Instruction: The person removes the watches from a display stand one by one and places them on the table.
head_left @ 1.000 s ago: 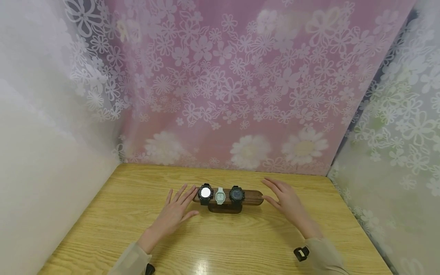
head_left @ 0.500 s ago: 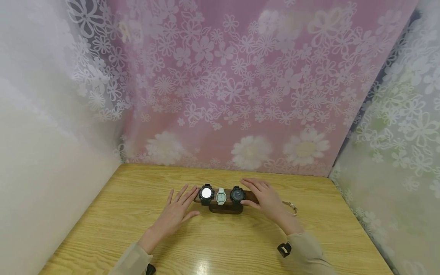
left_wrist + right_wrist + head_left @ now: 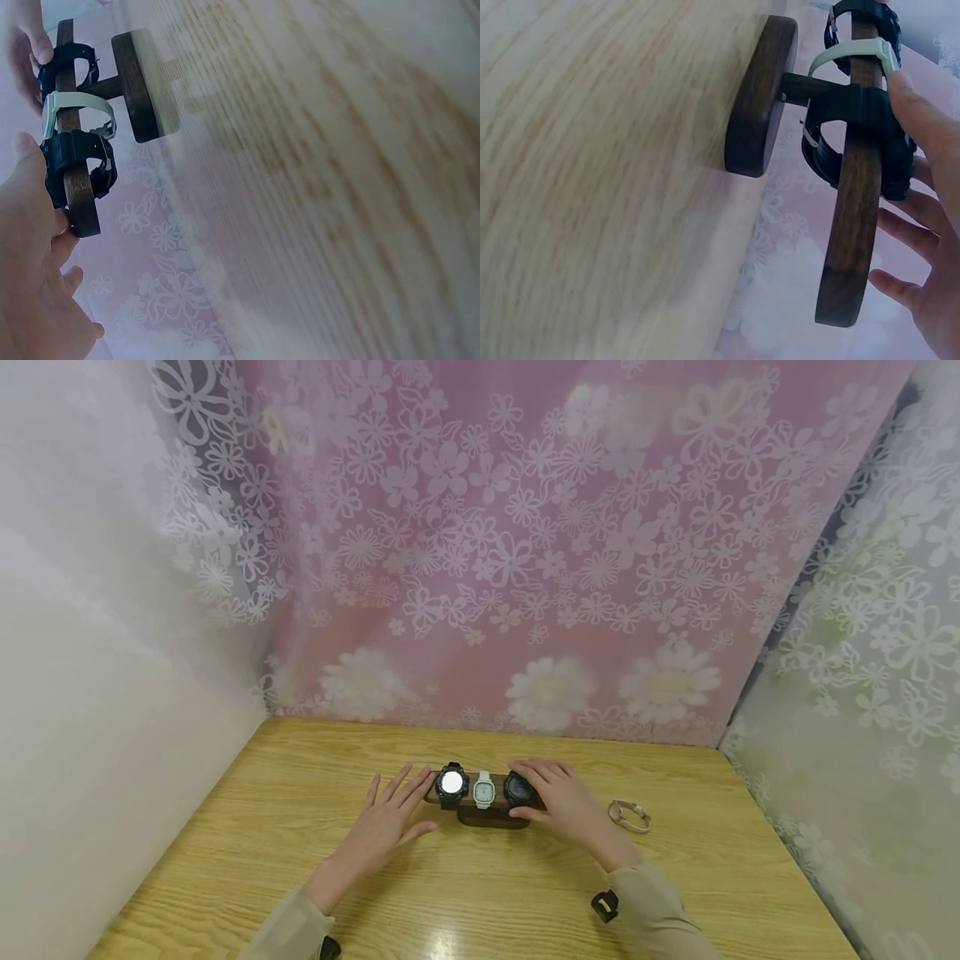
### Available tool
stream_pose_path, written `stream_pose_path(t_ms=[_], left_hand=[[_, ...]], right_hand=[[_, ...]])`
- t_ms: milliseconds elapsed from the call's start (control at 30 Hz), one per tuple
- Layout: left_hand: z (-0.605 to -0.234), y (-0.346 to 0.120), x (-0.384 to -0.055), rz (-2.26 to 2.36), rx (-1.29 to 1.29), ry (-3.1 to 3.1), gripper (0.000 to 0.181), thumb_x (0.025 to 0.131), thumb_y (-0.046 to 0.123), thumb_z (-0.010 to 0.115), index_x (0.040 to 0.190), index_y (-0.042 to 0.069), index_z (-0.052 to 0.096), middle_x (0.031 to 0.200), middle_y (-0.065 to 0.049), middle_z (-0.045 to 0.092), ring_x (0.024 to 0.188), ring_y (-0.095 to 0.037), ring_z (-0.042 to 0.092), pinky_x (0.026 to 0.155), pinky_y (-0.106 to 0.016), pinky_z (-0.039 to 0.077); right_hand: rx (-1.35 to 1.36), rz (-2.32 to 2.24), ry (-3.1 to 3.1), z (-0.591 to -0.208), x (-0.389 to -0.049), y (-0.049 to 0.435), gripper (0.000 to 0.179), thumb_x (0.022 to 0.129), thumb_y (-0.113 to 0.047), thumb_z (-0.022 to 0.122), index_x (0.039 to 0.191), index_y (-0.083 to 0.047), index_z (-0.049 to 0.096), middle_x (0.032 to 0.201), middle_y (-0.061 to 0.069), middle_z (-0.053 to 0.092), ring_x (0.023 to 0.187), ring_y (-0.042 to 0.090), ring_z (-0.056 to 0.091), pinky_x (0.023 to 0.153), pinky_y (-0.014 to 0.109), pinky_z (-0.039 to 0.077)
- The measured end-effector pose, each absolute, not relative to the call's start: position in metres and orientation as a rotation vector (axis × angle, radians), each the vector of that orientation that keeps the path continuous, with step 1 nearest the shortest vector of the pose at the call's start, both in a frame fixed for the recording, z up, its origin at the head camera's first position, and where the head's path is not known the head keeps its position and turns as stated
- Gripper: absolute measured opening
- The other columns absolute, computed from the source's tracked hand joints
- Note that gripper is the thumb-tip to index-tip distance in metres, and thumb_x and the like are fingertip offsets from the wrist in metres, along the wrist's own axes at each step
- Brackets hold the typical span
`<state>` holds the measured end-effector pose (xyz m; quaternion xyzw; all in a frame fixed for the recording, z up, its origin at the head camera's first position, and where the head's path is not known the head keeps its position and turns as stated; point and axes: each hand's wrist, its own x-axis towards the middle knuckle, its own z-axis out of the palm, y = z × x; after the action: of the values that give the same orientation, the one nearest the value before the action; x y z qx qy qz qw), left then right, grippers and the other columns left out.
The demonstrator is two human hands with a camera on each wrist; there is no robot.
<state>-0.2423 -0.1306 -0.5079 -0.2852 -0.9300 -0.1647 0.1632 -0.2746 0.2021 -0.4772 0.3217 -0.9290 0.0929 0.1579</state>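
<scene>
A dark wooden watch stand (image 3: 491, 817) carries three watches on its raised bar. On the left is a black watch (image 3: 452, 783) with a glaring dial, in the middle a white watch (image 3: 483, 792) with a squarish face. My right hand (image 3: 562, 802) pinches the other black watch (image 3: 517, 787) between thumb and fingers, covering the bar's right end in the head view. The right wrist view shows that bar end (image 3: 849, 247) bare, with the hand beside it. My left hand (image 3: 382, 822) has its fingers spread, fingertips at the bar's left end beside the first black watch.
A slim watch (image 3: 630, 817) with a light band lies on the wooden table (image 3: 450, 893), right of my right hand. A pink flowered curtain (image 3: 510, 568) hangs behind the table's back edge. Pale walls flank both sides.
My right hand has moved left from beyond the bar's right end onto the right black watch. The slim watch on the table has come into sight. My left hand stays put.
</scene>
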Motion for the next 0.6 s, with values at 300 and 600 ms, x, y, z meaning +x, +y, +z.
stream_pose_path(t_ms=[300, 600], left_hand=[[-0.5093, -0.1304, -0.2432, -0.434, -0.807, -2.661, 0.077, 0.097, 0.046, 0.064, 0.160, 0.014, 0.032, 0.165, -0.003, 0.032, 0.155, -0.028, 0.017, 0.120, -0.068, 0.010], [-0.5107, -0.1311, -0.2442, -0.459, -0.814, -2.622, 0.078, 0.095, 0.043, 0.068, 0.159, 0.011, 0.036, 0.163, -0.007, 0.036, 0.152, -0.036, 0.026, 0.118, -0.071, 0.012]], right_hand=[[0.886, 0.288, -2.657, -0.4786, -0.2738, 0.1998, 0.072, 0.090, -0.051, 0.072, 0.149, -0.018, 0.051, 0.138, 0.008, 0.062, 0.130, 0.030, 0.056, 0.110, 0.055, 0.043], [0.895, 0.355, -2.617, -0.4807, -0.2760, 0.2072, 0.071, 0.086, -0.047, 0.078, 0.145, -0.015, 0.055, 0.134, 0.009, 0.064, 0.127, 0.032, 0.057, 0.106, 0.058, 0.045]])
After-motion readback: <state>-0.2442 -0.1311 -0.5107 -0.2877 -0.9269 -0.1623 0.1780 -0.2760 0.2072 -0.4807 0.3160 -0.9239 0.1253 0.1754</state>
